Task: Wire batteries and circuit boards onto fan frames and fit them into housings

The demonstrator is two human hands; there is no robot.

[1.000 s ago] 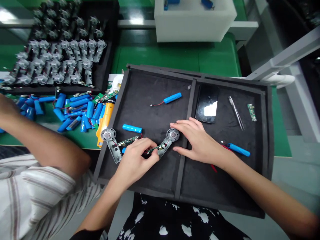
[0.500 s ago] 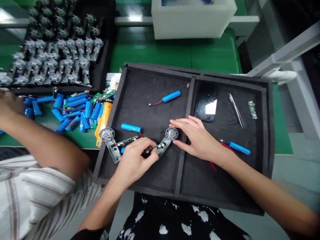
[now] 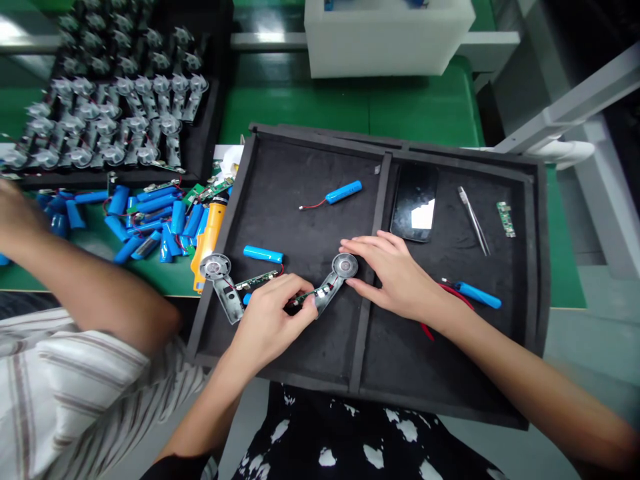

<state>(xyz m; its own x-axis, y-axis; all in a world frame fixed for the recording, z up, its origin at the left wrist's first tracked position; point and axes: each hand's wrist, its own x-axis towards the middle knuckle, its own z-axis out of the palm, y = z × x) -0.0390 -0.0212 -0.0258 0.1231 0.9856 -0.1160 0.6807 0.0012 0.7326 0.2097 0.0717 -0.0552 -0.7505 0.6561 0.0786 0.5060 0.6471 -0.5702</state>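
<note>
A grey fan-handle shell (image 3: pixel 334 281) with a round motor end lies on the black foam tray (image 3: pixel 300 373). My left hand (image 3: pixel 273 320) pinches a small green circuit board (image 3: pixel 300 298) at the shell's lower end. My right hand (image 3: pixel 395 273) lies flat with fingers spread, steadying the shell's round head. A second grey shell (image 3: pixel 220 283) with its circuit board (image 3: pixel 257 281) sits to the left, beside a blue battery (image 3: pixel 263 254). Another blue battery with a red wire (image 3: pixel 343 192) lies farther back.
The tray's right half holds a dark phone (image 3: pixel 414 203), tweezers (image 3: pixel 473 221), a green board (image 3: pixel 505 220) and a blue battery (image 3: pixel 477 295). Left of the tray are a yellow screwdriver (image 3: pixel 207 241), several loose blue batteries (image 3: pixel 145 223) and a rack of grey shells (image 3: pixel 110 123). A co-worker's arm (image 3: pixel 85 280) in a striped sleeve reaches in at left.
My hands have barely moved on the shell. The co-worker's hand at far left has shifted slightly over the loose batteries.
</note>
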